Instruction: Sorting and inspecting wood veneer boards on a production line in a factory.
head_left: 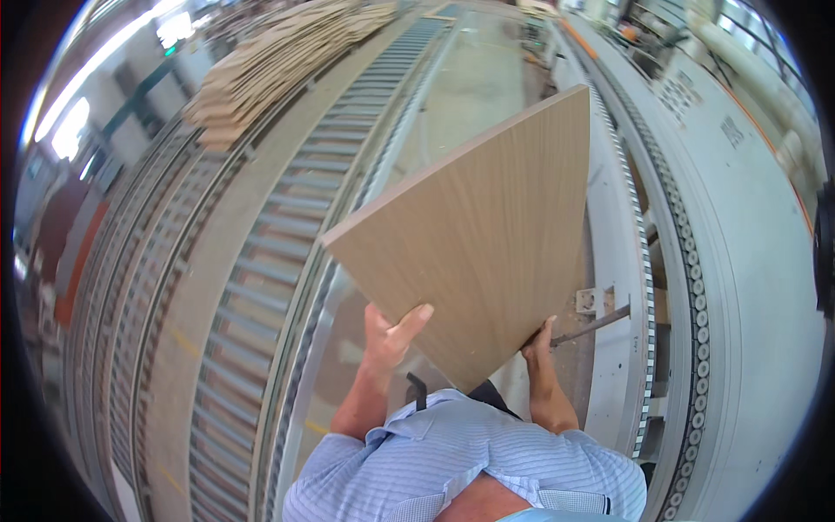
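A large flat wooden panel (487, 244) with light brown grain is held up tilted in front of my body, one corner pointing down toward my waist. My left hand (391, 335) grips its lower left edge, the thumb lying on the face and the fingers hidden behind. At the lower right edge my right hand (539, 339) holds the panel, thumb along the edge and the other fingers mostly out of sight. The panel hides part of the floor behind it.
On my left runs a roller conveyor (278, 226), with further tracks beyond it. A tall stack of boards (270, 70) lies at the far left. To my right stands a long machine (748, 235) with a chain-like track (696, 331). A dark bar (596, 324) juts out near my right hand.
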Tool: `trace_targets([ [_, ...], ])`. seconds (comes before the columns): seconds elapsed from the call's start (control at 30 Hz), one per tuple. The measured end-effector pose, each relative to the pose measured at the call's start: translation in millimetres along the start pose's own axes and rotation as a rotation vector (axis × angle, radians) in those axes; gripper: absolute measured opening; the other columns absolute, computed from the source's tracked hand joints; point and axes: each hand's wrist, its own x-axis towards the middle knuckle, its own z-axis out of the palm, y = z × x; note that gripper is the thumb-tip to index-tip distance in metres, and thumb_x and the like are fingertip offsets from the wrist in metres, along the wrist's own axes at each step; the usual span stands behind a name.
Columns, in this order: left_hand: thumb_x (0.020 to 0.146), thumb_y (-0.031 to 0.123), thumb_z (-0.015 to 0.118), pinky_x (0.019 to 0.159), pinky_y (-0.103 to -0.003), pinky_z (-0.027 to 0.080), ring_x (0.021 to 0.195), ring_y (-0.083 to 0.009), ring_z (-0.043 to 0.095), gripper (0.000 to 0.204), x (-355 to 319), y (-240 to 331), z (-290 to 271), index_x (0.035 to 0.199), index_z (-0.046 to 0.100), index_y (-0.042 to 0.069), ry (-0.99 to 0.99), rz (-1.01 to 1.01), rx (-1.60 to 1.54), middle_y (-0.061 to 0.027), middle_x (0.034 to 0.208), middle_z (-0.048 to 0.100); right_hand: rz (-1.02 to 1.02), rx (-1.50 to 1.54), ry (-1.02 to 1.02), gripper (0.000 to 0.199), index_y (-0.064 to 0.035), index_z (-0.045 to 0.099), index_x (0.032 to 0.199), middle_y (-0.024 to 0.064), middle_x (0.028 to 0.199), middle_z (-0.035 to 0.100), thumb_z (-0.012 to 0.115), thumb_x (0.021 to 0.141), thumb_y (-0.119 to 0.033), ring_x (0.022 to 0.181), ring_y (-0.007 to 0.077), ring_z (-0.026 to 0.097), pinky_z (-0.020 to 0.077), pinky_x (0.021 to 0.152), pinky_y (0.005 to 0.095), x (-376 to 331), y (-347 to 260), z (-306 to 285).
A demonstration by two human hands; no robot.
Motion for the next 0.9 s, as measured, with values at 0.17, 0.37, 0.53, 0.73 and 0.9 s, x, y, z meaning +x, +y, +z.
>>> trace_targets([
  [0.17,0.075,0.006,0.075,0.083,-0.032,0.048,0.095,-0.0162,0.061,0.04,106,-51,32,0.112,0.062,-0.002,-0.146,0.135,0.072,-0.0066,0.103,0.065,-0.142,0.171,0.0,0.08,-0.01,0.032,0.148,0.0116,0.154,0.03,0.024,0.095,-0.069,0.14,0.0325,0.03,0.0249,0.114,0.0489,103,-32,44],
  [0.37,0.071,0.01,0.079,0.091,-0.035,0.045,0.105,-0.0202,0.057,0.054,234,-96,74,0.12,0.058,-0.001,-0.069,0.147,0.135,-0.0092,0.112,0.062,-0.153,0.236,0.063,0.079,-0.0108,0.033,0.148,0.0117,0.152,0.034,0.028,0.095,-0.069,0.138,0.0333,0.034,0.0279,0.113,0.0497,242,-105,102],
  [0.53,0.079,0.015,0.078,0.102,-0.039,0.04,0.115,-0.0248,0.053,0.068,335,-120,104,0.135,0.043,-0.002,0.186,0.173,-0.03,-0.011,0.126,0.055,-0.146,0.265,0.045,0.077,-0.0108,0.037,0.145,0.0119,0.149,0.04,0.034,0.094,-0.068,0.135,0.0336,0.038,0.0322,0.109,0.0505,328,-164,138],
  [0.73,0.1,0.047,0.047,0.107,-0.041,0.035,0.127,-0.0254,0.045,0.064,487,-175,81,0.141,0.036,-0.001,0.426,0.248,-0.235,-0.0134,0.139,0.046,-0.284,0.163,-0.004,0.076,-0.0112,0.041,0.143,0.0105,0.145,0.045,0.043,0.091,-0.067,0.132,0.0316,0.041,0.0337,0.109,0.049,428,-221,197],
  [0.9,0.1,0.057,0.033,0.109,-0.04,0.032,0.132,-0.0248,0.04,0.071,627,-249,46,0.145,0.032,0.002,0.404,0.272,-0.294,-0.0104,0.146,0.041,-0.392,0.085,0.009,0.078,-0.0124,0.04,0.144,0.0079,0.145,0.044,0.048,0.089,-0.067,0.134,0.028,0.039,0.0302,0.111,0.046,508,-272,251],
])
